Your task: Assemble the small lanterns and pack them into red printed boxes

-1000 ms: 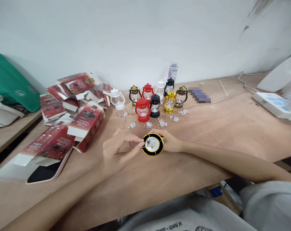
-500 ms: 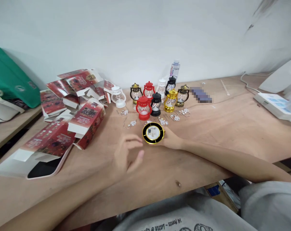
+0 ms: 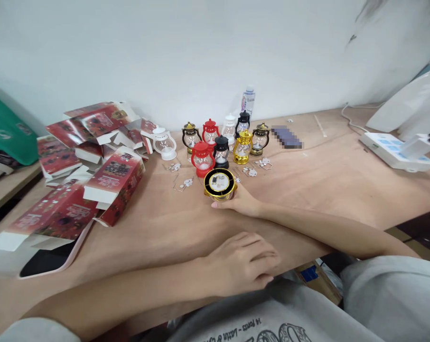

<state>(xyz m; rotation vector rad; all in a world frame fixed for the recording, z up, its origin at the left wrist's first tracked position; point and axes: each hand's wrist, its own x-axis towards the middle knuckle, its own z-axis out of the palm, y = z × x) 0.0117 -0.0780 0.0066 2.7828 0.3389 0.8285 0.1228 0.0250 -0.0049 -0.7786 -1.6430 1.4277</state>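
My right hand (image 3: 241, 202) grips a small black-and-gold lantern (image 3: 219, 183) turned so its round underside faces me, just in front of a cluster of several toy lanterns (image 3: 222, 142) in red, black, gold, bronze and white. My left hand (image 3: 245, 261) rests palm down at the near edge of the wooden table (image 3: 158, 228), fingers stretched and holding nothing. Small metal handles and tiny white parts (image 3: 181, 183) lie scattered around the lanterns.
A heap of red and white cardboard boxes (image 3: 94, 161) covers the left side. A water bottle (image 3: 248, 99) stands by the wall. A white power strip with a cable (image 3: 396, 149) sits at the right, and a green bag (image 3: 8, 133) at the far left.
My left hand has left the lantern's underside and moved down and right to the table's near edge. My right hand has carried the lantern slightly forward, toward the cluster.
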